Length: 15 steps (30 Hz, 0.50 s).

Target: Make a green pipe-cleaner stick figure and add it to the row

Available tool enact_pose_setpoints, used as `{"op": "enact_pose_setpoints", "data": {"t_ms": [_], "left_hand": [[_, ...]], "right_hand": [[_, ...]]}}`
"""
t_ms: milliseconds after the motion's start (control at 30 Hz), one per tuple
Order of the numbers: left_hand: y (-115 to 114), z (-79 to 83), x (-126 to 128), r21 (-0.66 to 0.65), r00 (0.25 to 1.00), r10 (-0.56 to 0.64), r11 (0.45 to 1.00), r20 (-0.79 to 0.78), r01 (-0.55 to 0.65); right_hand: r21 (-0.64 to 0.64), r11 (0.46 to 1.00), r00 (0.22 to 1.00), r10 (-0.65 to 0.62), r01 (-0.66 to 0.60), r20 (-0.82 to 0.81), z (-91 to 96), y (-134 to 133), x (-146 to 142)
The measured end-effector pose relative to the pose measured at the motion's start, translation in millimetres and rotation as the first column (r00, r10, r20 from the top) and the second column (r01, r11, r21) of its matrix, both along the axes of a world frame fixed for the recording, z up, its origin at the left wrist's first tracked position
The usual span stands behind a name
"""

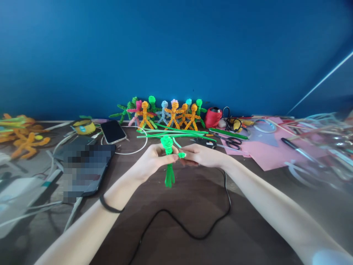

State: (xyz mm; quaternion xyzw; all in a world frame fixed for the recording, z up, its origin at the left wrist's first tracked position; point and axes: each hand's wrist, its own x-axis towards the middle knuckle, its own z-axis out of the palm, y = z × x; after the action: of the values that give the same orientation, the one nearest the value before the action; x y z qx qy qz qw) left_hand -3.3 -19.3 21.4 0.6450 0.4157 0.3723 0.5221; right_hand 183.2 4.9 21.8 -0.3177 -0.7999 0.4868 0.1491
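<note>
My left hand (154, 161) is closed around the middle of a green pipe-cleaner figure (167, 144), held upright above the table. Its coiled round head shows above my fingers, and its loose lower strands hang below them. A short coiled green arm (182, 155) sticks out to the right. My right hand (205, 155) pinches at the end of that arm, its fingertips partly hidden. Just behind both hands lie several straight green pipe cleaners (179, 131).
Finished pipe-cleaner figures (173, 114) lean along the blue wall. A phone (113, 131), a dark tablet-like device (92, 169) and cables are on the left. Black scissors (234, 142), a red object (213, 117) and pink paper (264, 154) are on the right. A black cable (190, 233) crosses the front.
</note>
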Motion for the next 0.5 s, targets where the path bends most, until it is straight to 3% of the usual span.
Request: {"op": "enact_pose_setpoints", "data": {"t_ms": [167, 367, 500], "left_hand": [[1.7, -1.2, 0.8, 0.096, 0.992, 0.064, 0.994, -0.105, -0.054], [0.0, 2.6, -0.1, 0.176, 0.928, 0.076, 0.984, -0.365, -0.012], [-0.9, 2.5, -1.3, 0.194, 0.892, 0.062, 0.981, -0.448, 0.03]], "right_hand": [[0.068, 0.996, 0.998, -0.062, 0.059, 0.031, -1.1, 1.8, -3.4], [0.116, 0.979, 0.986, -0.167, 0.166, 0.0, -9.8, 6.2, -3.2], [0.17, 0.968, 0.982, -0.189, 0.186, 0.0, -9.1, 7.9, -0.2]]}}
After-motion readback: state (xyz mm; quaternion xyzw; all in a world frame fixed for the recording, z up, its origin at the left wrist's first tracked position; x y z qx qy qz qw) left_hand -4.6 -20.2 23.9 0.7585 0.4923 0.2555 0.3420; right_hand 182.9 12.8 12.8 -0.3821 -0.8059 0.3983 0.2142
